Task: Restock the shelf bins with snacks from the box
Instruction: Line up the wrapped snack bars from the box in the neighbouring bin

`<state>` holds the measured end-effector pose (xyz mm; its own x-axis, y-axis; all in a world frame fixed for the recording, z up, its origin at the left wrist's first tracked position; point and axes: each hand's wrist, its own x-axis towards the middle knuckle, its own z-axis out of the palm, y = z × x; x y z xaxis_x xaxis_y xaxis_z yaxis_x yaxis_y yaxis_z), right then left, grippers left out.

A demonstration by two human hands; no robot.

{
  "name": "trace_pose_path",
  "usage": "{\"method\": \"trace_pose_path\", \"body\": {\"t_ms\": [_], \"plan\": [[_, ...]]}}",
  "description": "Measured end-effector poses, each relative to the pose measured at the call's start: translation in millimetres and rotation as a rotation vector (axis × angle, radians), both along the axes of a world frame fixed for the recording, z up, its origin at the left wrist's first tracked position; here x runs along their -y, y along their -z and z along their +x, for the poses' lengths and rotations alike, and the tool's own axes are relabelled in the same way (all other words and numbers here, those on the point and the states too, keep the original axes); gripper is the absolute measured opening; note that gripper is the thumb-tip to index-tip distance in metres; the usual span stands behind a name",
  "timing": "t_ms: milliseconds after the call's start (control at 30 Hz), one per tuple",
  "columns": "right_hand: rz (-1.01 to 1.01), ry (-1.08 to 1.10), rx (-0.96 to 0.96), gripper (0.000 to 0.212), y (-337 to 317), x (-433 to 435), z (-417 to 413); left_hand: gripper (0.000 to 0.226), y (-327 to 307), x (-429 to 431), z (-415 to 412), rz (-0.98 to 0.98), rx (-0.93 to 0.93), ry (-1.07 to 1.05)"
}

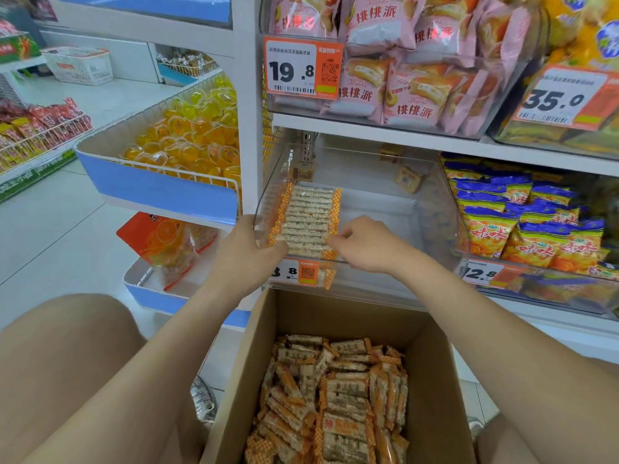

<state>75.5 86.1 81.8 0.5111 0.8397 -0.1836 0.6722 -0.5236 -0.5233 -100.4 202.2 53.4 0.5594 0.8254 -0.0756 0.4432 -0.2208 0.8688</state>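
The left hand (248, 252) sits at the near left corner of the clear bin (375, 209), its thumb lying across the nearest snack bars (308, 216); its fingers are hidden, so I cannot tell its grip. The right hand (365, 244) curls its fingers and pinches the near right end of the same row. The bin stands on a white shelf (368, 130), beside blue-and-yellow chip bags (522, 222) and under pink pastry packs (402, 92). To the left, a wire basket holds yellow jelly cups (187, 139) above a pale tiled floor (50, 236). The bars are pale and grainy, in clear wrappers with orange checked ends, laid side by side. More lie jumbled in the open cardboard box (335, 316) below.
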Motion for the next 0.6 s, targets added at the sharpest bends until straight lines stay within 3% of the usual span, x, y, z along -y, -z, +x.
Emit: {"method": "trace_pose_path", "body": {"t_ms": [100, 167, 233, 267, 333, 400, 500, 600], "plan": [[0.278, 0.0, 0.119, 0.023, 4.1, 28.9, -17.4, 0.064, 9.5, 14.3, -7.4, 0.309, -0.025, -0.046], [0.434, -0.014, 0.148, 0.021, 7.9, 57.4, -38.7, 0.056, 14.6, 29.7, -15.3, 0.569, 0.012, -0.084], [0.438, -0.1, 0.151, 0.021, 19.4, 86.1, -59.9, 0.042, 18.8, 45.0, -23.0, 0.771, 0.051, -0.113], [0.356, -0.155, 0.139, 0.022, 29.0, 97.6, -68.0, 0.035, 21.2, 52.1, -25.2, 0.786, 0.069, -0.084], [0.11, -0.269, 0.121, 0.023, 58.1, 116.0, -77.0, 0.022, 31.3, 67.7, -26.9, 0.638, 0.055, 0.117], [-0.157, -0.395, 0.107, 0.017, 92.3, 127.7, -78.5, 0.013, 51.3, 80.0, -23.8, 0.479, -0.176, 0.434], [-0.537, -0.516, 0.083, 0.018, 132.1, 136.3, -72.6, 0.012, 90.6, 96.7, -12.4, 0.385, -0.668, 0.916], [-0.666, -0.481, -0.015, 0.025, 167.4, 138.0, -61.1, 0.023, 139.2, 106.0, -3.9, 0.327, -0.894, 1.075]]}}
